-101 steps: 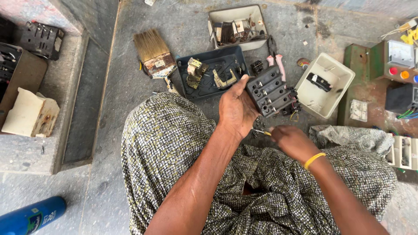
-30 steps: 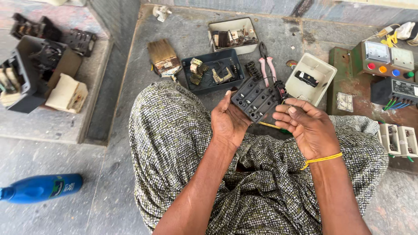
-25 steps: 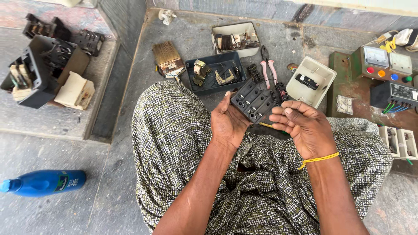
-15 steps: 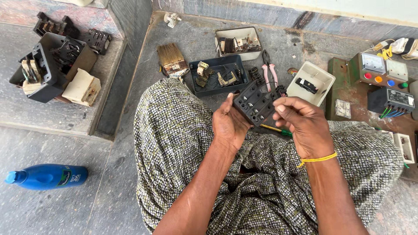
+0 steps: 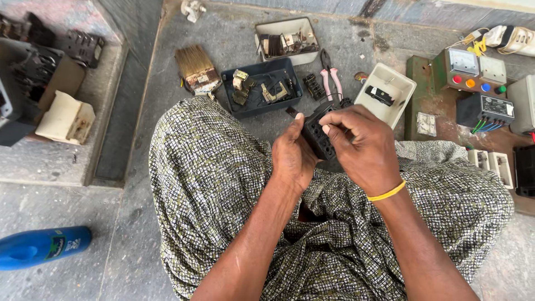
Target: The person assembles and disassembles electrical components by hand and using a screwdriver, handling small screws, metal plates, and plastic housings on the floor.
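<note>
Between my left hand (image 5: 293, 159) and right hand (image 5: 362, 150) the black terminal block (image 5: 319, 135) looks like hard, matt plastic, dusty in its recesses. A smooth yellow band (image 5: 388, 192), rubbery in look, circles my right wrist. The cloth (image 5: 212, 184) over my knees is a soft woven fabric with a fine check print. The floor (image 5: 145, 245) is rough, matt concrete. Just above centre, the dark tray (image 5: 260, 103) is dull plastic holding brassy metal pieces, and the pliers (image 5: 331, 78) beside it have glossy pink plastic grips. Left of the tray, the brush (image 5: 195, 69) has pale, frayed bristles. At lower left the blue bottle (image 5: 42, 248) is shiny plastic.
</note>
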